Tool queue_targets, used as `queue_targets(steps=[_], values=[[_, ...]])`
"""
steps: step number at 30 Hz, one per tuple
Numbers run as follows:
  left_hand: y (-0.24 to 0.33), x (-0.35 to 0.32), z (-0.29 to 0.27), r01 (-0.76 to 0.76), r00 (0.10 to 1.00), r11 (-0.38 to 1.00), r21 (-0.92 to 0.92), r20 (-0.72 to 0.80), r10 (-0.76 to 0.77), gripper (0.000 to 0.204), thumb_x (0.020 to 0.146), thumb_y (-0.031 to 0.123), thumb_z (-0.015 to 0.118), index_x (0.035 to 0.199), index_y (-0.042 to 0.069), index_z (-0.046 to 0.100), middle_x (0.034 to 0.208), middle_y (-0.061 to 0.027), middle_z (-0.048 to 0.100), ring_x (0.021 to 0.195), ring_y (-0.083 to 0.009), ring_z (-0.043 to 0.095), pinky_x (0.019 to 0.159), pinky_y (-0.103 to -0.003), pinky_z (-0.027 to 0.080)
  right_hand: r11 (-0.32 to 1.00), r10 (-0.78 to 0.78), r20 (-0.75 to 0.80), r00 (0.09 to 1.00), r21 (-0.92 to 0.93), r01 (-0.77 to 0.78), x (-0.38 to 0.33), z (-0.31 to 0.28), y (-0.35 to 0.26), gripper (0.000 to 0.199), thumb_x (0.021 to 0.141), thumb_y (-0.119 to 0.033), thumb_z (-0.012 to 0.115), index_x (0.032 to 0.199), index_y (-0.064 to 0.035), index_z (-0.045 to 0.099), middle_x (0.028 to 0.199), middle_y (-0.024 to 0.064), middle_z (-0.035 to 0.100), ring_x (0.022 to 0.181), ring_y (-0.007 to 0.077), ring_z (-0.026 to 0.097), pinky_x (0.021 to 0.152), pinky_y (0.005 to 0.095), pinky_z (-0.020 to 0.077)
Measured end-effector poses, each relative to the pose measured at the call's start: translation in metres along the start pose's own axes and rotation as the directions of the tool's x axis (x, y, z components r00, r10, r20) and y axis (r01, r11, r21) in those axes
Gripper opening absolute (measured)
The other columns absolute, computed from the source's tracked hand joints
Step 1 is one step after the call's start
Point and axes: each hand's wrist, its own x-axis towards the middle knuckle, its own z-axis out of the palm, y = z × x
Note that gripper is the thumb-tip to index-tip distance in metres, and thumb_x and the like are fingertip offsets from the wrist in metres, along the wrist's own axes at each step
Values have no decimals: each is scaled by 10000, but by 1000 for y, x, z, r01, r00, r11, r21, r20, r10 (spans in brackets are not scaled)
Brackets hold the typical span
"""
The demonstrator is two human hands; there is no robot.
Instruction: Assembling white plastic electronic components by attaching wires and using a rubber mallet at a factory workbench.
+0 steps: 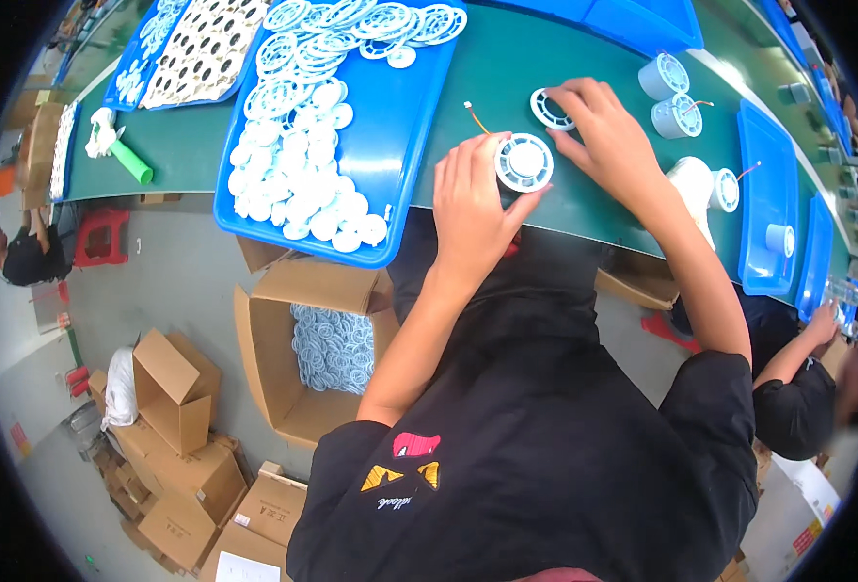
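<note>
My left hand is closed around a pale round housing, which has a slotted rim and a white hub in its middle. A thin wire with a small white plug sticks out beyond my left fingers. Just to the right and farther off, my right hand pinches a pale slotted ring by its edge, close to the table top. Ring and housing are apart. The undersides of both pieces are hidden from view.
A blue tray at left holds heaped discs and slotted rings. Several wired cylinders stand right, beside another blue tray. Below, an open carton holds pale rings. A co-worker's arm reaches in at far right.
</note>
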Motion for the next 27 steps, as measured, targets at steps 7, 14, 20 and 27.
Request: queue_targets(steps=[7,14,20,27], values=[[2,1,-5,55,998,998,-21,5,-55,652,772,334,926,1272,43,628,1211,-121,683,1118,-331,646,941,-441,469,990,18,-94,995,138,-5,-3,-1,-6,376,902,-211,797,1246,-92,702,1279,118,652,1167,335,618,981,421,543],[6,0,-2,90,996,996,-31,26,-89,661,767,322,928,1283,44,623,1220,-133,674,1137,-346,636,970,-454,461,970,110,-117,987,229,-81,3,-4,-6,444,856,-210,842,1228,-33,678,1295,164,658,1189,337,642,995,405,541],[16,-3,-4,150,989,988,-32,-4,-151,693,723,144,911,1333,43,597,1260,-152,614,1176,-368,594,989,-478,445,903,-114,-110,987,403,149,-10,-28,-57,590,803,-148,880,1322,9,649,1257,174,615,1135,339,655,974,412,546],[15,-4,-4,166,986,985,-48,7,-166,707,698,122,902,1335,47,606,1260,-153,600,1176,-368,589,982,-482,451,909,-52,8,999,414,44,-7,-28,-63,560,826,-153,861,1315,15,645,1264,183,600,1131,368,658,958,410,554]])
